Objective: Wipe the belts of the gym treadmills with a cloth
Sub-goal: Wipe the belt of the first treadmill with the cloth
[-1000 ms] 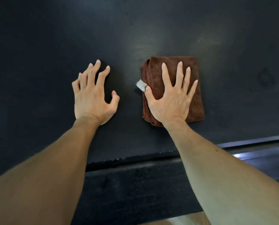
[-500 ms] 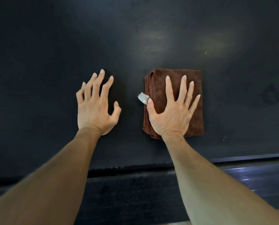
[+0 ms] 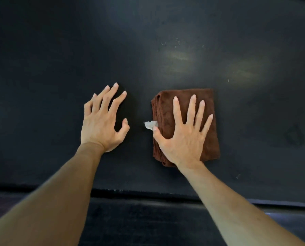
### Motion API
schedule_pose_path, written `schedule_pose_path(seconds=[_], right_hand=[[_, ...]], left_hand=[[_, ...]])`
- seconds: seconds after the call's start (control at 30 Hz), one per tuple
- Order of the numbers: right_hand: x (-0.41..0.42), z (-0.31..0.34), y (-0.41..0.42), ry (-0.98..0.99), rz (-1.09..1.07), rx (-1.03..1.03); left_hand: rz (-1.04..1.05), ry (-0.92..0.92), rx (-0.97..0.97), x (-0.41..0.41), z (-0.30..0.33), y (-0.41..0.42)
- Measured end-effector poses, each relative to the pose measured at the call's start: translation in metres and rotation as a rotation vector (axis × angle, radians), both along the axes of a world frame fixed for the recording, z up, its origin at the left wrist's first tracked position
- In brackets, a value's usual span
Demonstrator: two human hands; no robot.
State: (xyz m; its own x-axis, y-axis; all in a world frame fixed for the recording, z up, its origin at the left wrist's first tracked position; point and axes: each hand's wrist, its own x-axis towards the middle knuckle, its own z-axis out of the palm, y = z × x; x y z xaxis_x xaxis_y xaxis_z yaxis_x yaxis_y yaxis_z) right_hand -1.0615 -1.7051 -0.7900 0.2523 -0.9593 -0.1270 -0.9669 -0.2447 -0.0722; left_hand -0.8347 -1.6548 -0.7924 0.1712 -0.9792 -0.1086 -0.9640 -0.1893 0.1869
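Two hands lie on the black treadmill belt (image 3: 41,68) past its near edge: the left hand (image 3: 102,125) braced with fingers spread and holding nothing, the right hand (image 3: 183,134) flat with straight fingers pressing the cloth (image 3: 210,139). The cloth is brown, folded thick, a pale tag (image 3: 150,124) at its left side. Beyond it, specks and dull smears suggest much wiping remains.

Both forearms bare to the frame edge, no sleeves. Left hand (image 3: 102,125) and right hand (image 3: 183,137): long, slender fingers, short nails.
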Motion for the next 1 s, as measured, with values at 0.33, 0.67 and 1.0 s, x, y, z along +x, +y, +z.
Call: schedule_pose_path(seconds=[0.33,0.67,1.0], right_hand=[[0.072,0.001,-0.099,-0.019,0.033,-0.029],[0.070,-0.004,-0.134,-0.033,-0.211,-0.031],[0.018,0.003,-0.111,0.000,0.237,-0.004]], left_hand=[[-0.003,-0.001,0.035,0.002,0.000,-0.002],[0.004,0.026,0.071,0.005,0.001,-0.002],[0.005,0.035,0.087,0.006,0.002,-0.002]])
